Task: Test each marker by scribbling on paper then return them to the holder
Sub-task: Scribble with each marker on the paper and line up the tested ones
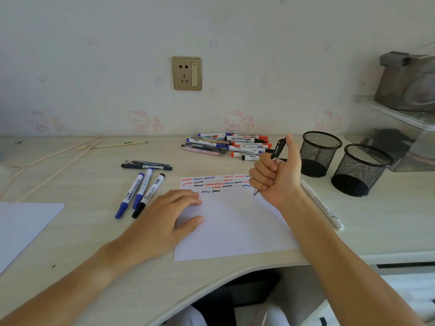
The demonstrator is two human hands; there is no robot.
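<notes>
White sheet of paper sits bottom centre of the frame on the pale wood-grain table, with rows of red, blue and black squiggles across its top edge. Left hand lies flat on the paper's left side, fingers straight and relaxed, thumb spread out, holding nothing, just pressing the sheet down.

Right hand is over the paper's upper right corner, fingers curled in a fist around a slim black-and-silver pen, thumb sticking straight up next to the pen's top end. Pen tip pokes out under the fist, right at the paper; can't tell if it actually touches.

Two black wire-mesh cup holders stand at right of the frame, just beside each other, and they look empty from here. A white marker lies on the table between the right wrist and the nearer holder.

Big messy pile of markers with red, blue and black caps is at the back centre near the wall. Left of the paper there are two blue-capped markers and a black-capped one lying side by side, and a couple of dark pens just above them. Another white sheet is at the far left, and a gold wall socket sits up top.
</notes>
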